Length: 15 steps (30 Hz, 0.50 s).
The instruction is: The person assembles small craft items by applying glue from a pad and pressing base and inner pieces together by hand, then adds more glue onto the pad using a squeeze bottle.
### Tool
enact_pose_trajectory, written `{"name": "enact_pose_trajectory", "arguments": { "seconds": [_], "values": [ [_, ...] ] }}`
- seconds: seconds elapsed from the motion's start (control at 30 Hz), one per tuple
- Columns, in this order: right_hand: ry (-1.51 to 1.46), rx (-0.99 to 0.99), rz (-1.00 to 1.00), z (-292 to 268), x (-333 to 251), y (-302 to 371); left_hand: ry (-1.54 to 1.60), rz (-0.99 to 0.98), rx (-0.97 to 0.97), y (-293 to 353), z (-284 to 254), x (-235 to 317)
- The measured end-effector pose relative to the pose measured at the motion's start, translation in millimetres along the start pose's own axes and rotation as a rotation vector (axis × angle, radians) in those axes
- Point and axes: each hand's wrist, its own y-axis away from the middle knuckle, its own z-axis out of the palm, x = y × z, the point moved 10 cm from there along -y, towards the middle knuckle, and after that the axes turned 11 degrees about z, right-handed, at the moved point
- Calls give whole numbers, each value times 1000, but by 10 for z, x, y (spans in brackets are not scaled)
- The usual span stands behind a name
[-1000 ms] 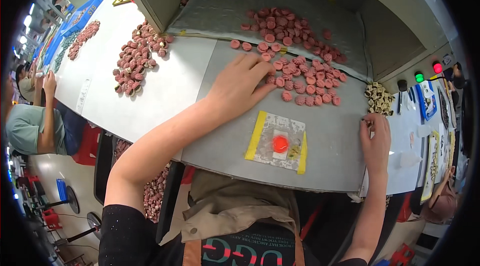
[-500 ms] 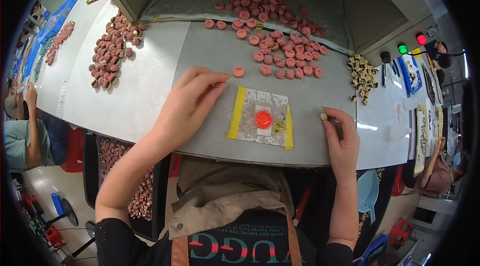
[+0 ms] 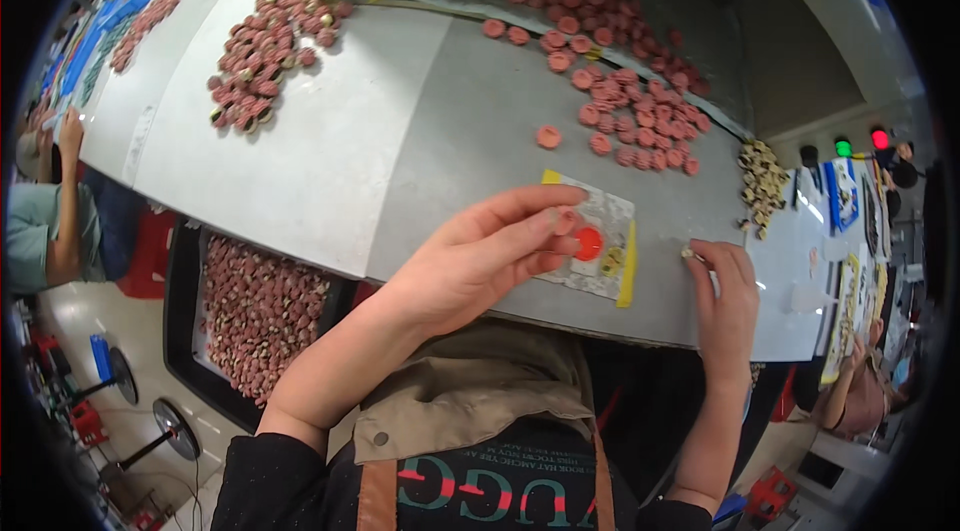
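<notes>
My left hand (image 3: pixel 478 256) is closed, its fingertips pinching a small pink fluted cap (image 3: pixel 566 222) above the left part of a grey mat. That mat (image 3: pixel 612 201) is edged with yellow tape and has a shiny red round spot (image 3: pixel 588 244) in its middle, right beside my left fingertips. To the right of the mat, my right hand (image 3: pixel 730 296) pinches a small cream-and-dark piece (image 3: pixel 688 253) between thumb and forefinger, near the table's front edge. One loose pink cap (image 3: pixel 548 136) lies beyond the mat, apart from a larger pile of pink caps (image 3: pixel 645 116).
More pink caps (image 3: pixel 570 1) lie inside the grey hood. Assembled pink-and-dark pieces (image 3: pixel 250 61) are heaped at left; cream-and-dark pieces (image 3: pixel 762 181) sit at right. Below the table's left edge is a black bin (image 3: pixel 185 351) of pink pieces. Other people work at both sides.
My left hand has moved right, from beside the loose pink cap to over the mat, turning its fingers inward. The whole view has shifted. My right hand still pinches its piece.
</notes>
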Motion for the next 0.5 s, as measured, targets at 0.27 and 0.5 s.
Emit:
{"name": "enact_pose_trajectory", "arguments": {
  "seconds": [0.27,0.5],
  "values": [
    [-91,-197,76,137,-260,-190,84,-8,-19,17,-29,-33],
    [-116,-185,-285,414,-1023,-90,25,11,48,42,-48,20]
  ]
}}
